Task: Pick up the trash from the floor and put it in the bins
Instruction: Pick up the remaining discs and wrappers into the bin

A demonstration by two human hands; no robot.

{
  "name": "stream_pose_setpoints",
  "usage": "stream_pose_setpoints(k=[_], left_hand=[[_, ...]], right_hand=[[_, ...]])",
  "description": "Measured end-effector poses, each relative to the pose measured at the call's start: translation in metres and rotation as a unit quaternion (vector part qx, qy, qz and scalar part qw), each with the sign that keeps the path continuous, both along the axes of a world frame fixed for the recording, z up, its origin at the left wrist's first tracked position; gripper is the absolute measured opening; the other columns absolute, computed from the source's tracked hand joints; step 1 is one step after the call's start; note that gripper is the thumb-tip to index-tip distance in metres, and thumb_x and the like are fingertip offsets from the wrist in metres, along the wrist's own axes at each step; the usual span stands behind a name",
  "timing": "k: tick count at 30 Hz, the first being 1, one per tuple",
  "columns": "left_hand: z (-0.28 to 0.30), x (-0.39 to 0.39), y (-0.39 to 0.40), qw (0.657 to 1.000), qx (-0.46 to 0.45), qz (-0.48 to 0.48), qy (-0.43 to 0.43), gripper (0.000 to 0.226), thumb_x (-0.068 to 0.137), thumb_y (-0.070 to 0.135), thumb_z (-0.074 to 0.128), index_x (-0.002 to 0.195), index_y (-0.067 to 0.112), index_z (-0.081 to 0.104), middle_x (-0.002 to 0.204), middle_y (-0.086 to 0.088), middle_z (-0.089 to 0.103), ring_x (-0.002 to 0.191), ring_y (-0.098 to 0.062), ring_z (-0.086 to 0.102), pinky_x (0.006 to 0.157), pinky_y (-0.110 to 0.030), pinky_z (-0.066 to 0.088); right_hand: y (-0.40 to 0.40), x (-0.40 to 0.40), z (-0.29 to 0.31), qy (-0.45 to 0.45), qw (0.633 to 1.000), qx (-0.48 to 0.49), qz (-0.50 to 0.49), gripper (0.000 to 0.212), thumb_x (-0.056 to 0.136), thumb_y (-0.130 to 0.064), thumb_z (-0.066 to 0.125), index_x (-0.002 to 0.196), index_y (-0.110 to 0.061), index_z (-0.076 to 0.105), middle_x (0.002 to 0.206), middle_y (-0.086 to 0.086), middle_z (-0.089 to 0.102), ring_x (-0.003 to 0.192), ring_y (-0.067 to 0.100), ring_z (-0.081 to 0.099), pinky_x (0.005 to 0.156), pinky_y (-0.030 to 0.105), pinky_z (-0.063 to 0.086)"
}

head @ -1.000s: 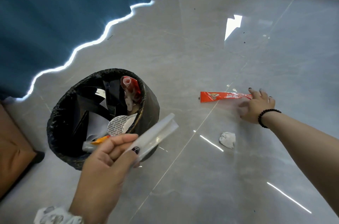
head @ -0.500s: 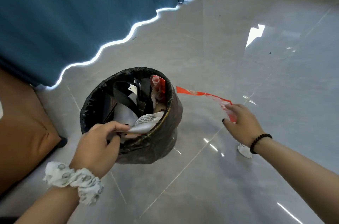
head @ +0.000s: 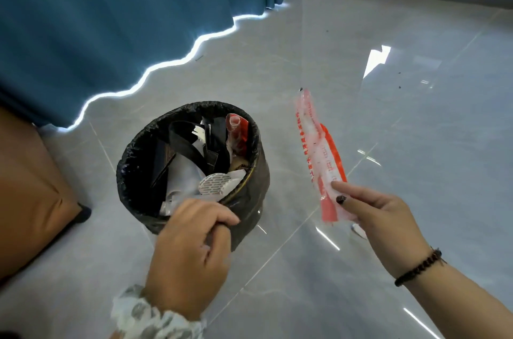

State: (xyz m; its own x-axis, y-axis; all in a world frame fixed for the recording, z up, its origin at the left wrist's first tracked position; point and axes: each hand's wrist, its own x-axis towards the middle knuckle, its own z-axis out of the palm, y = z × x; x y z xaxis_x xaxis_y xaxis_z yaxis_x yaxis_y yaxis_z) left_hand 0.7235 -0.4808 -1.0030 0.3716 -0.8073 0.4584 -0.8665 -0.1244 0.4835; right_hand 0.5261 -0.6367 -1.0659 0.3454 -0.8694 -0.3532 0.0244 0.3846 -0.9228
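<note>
The right hand [head: 380, 216] is reaching in from the lower right, forearm angled up toward the middle of the floor [head: 416, 144], a dark bead bracelet [head: 419, 269] round the wrist. Its thumb and fingers are pinching the lower end of a long red and clear wrapper [head: 319, 155], which is standing up and leaning away from the person, held in the air just to the right of the bin [head: 258, 177] and not touching it. The left hand [head: 191, 250] is hovering over the near rim of the bin, back of the hand up, fingers curled loosely inward with the thumb tucked against them; it is holding nothing that shows. A patterned scrunchie [head: 150, 316] is sitting on that wrist. The bin is lined with a black bag and is holding papers, a round foil lid [head: 216, 183] and a red wrapper. A blue curtain [head: 111, 19] is hanging behind it, and a brown cushion [head: 30, 194] is lying to its left.
</note>
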Motion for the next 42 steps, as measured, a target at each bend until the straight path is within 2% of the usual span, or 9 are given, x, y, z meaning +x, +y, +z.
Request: stream_pose_setpoints(k=[3, 8, 11, 13, 16, 20, 28, 37, 42], left_hand=[[-0.019, -0.04, 0.003, 0.985, 0.059, 0.02, 0.163, 0.022, 0.077, 0.008, 0.053, 0.07, 0.023, 0.068, 0.07, 0.015, 0.067, 0.065, -0.002, 0.062, 0.061, -0.014, 0.047], [-0.034, -0.064, -0.015, 0.792, 0.2, 0.121, 0.564, 0.017, 0.09, 0.023, 0.057, 0.082, 0.02, 0.071, 0.084, 0.005, 0.075, 0.089, -0.012, 0.067, 0.071, -0.026, 0.048], [-0.029, -0.061, -0.024, 0.705, 0.162, 0.125, 0.679, 0.014, 0.09, 0.023, 0.057, 0.09, 0.015, 0.068, 0.084, -0.004, 0.075, 0.077, -0.016, 0.069, 0.062, -0.028, 0.05], [-0.029, -0.057, -0.024, 0.712, 0.17, 0.11, 0.673, 0.012, 0.088, 0.017, 0.061, 0.098, 0.015, 0.066, 0.08, -0.005, 0.074, 0.068, -0.015, 0.068, 0.057, -0.027, 0.051], [-0.032, -0.054, -0.02, 0.775, 0.221, 0.089, 0.586, 0.017, 0.086, 0.007, 0.063, 0.1, 0.016, 0.064, 0.075, -0.004, 0.074, 0.062, -0.013, 0.068, 0.053, -0.022, 0.049], [-0.031, -0.057, -0.013, 0.797, 0.238, 0.078, 0.55, 0.016, 0.086, 0.002, 0.06, 0.096, 0.014, 0.064, 0.071, -0.004, 0.073, 0.057, -0.016, 0.066, 0.048, -0.021, 0.046], [-0.032, -0.064, -0.011, 0.755, 0.274, 0.016, 0.596, 0.013, 0.09, 0.005, 0.058, 0.101, 0.009, 0.059, 0.075, -0.012, 0.073, 0.042, -0.019, 0.06, 0.039, -0.022, 0.043], [-0.034, -0.066, -0.007, 0.676, 0.235, 0.027, 0.698, 0.022, 0.09, 0.001, 0.052, 0.104, 0.015, 0.063, 0.065, -0.012, 0.066, 0.04, -0.018, 0.058, 0.039, -0.023, 0.046], [-0.036, -0.063, -0.006, 0.663, 0.244, 0.045, 0.706, 0.025, 0.092, 0.014, 0.044, 0.095, 0.012, 0.068, 0.075, -0.015, 0.066, 0.05, -0.025, 0.061, 0.047, -0.026, 0.05]], right_hand=[[0.014, -0.012, -0.002, -0.071, 0.994, 0.077, 0.006, 0.028, 0.083, 0.008, 0.056, 0.089, -0.009, 0.078, 0.099, 0.009, 0.074, 0.089, 0.023, 0.071, 0.072, 0.025, 0.059], [0.039, -0.029, -0.002, -0.114, 0.982, 0.131, 0.078, 0.019, 0.064, -0.001, 0.071, 0.082, -0.002, 0.077, 0.096, 0.018, 0.073, 0.077, 0.023, 0.071, 0.058, 0.024, 0.057], [0.05, -0.036, -0.01, -0.102, 0.969, 0.16, 0.157, 0.066, 0.027, -0.025, 0.095, 0.085, 0.0, 0.076, 0.095, 0.023, 0.072, 0.072, 0.023, 0.071, 0.057, 0.023, 0.055], [0.052, -0.039, -0.012, -0.063, 0.96, 0.172, 0.211, 0.062, 0.031, -0.021, 0.094, 0.087, -0.001, 0.076, 0.098, 0.022, 0.071, 0.074, 0.023, 0.071, 0.059, 0.023, 0.056], [0.053, -0.04, -0.01, -0.003, 0.949, 0.18, 0.258, 0.046, 0.045, -0.021, 0.081, 0.086, -0.002, 0.077, 0.096, 0.017, 0.073, 0.072, 0.017, 0.07, 0.059, 0.02, 0.053], [0.048, -0.037, -0.012, 0.038, 0.962, 0.166, 0.216, 0.026, 0.078, -0.01, 0.074, 0.103, -0.004, 0.067, 0.099, 0.014, 0.072, 0.085, 0.026, 0.07, 0.078, 0.036, 0.056], [0.041, -0.026, 0.005, 0.04, 0.954, 0.148, 0.257, 0.02, 0.085, -0.017, 0.064, 0.103, -0.012, 0.07, 0.08, 0.02, 0.07, 0.055, 0.02, 0.062, 0.057, 0.03, 0.055], [0.046, -0.023, -0.005, -0.095, 0.957, 0.182, 0.206, 0.023, 0.072, -0.005, 0.07, 0.092, -0.01, 0.077, 0.077, 0.019, 0.068, 0.056, 0.021, 0.062, 0.055, 0.03, 0.055], [0.048, -0.02, -0.005, -0.077, 0.962, 0.172, 0.196, 0.036, 0.088, 0.004, 0.041, 0.081, 0.0, 0.076, 0.078, 0.021, 0.067, 0.056, 0.02, 0.061, 0.048, 0.025, 0.05]])
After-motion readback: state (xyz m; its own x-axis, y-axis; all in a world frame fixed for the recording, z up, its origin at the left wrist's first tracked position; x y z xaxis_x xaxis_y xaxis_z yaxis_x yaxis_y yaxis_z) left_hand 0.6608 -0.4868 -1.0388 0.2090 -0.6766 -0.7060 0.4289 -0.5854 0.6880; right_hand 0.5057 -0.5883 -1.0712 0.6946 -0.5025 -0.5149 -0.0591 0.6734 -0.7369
